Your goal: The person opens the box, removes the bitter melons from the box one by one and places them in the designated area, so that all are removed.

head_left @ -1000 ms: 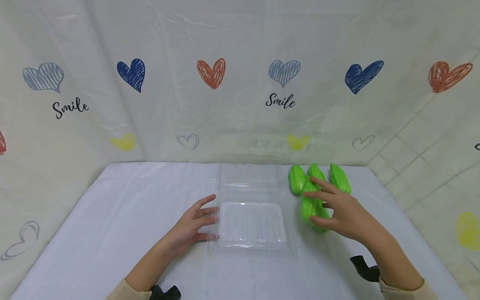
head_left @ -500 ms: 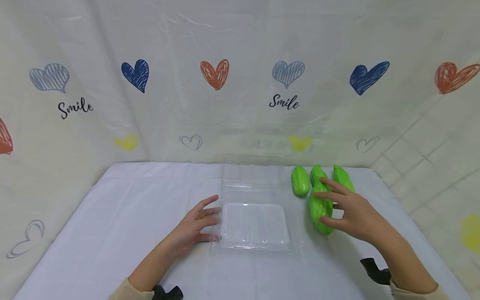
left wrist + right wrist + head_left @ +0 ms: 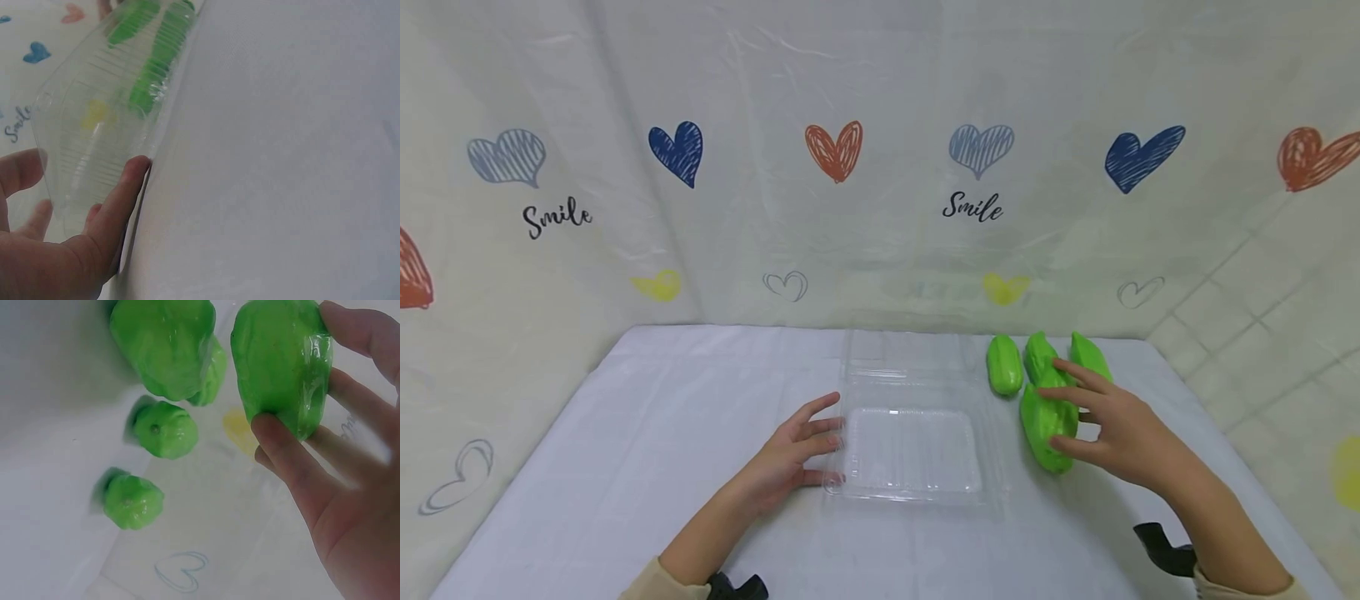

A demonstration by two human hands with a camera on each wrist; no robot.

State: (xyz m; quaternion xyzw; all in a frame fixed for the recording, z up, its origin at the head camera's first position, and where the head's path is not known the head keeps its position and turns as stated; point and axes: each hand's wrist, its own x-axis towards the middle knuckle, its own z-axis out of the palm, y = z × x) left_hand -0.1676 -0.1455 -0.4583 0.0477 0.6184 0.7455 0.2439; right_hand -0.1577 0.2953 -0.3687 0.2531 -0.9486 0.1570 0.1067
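A clear plastic hinged container (image 3: pixel 913 454) lies unfolded on the white-covered table, lid side away from me. My left hand (image 3: pixel 786 467) is at its left edge, fingers spread and nearly straight, fingertips touching the rim. In my right hand (image 3: pixel 1116 433) is a glossy green ribbed fruit (image 3: pixel 281 362), possibly a model, gripped between thumb and fingers. Just below it in the head view lies another green fruit (image 3: pixel 1039 433). More of the same kind stand behind: one on the left (image 3: pixel 1004 365), one in the middle (image 3: pixel 1040 354), one on the right (image 3: pixel 1088 358).
White cloth covers the table (image 3: pixel 715 375). A pale sheet printed with hearts and "Smile" (image 3: pixel 880 233) hangs behind the far edge. Black straps (image 3: pixel 1165 550) sit near both wrists.
My right hand has shifted slightly right, carrying its green fruit away from the container and over the right side of the one below. The left hand stays at the container's edge.
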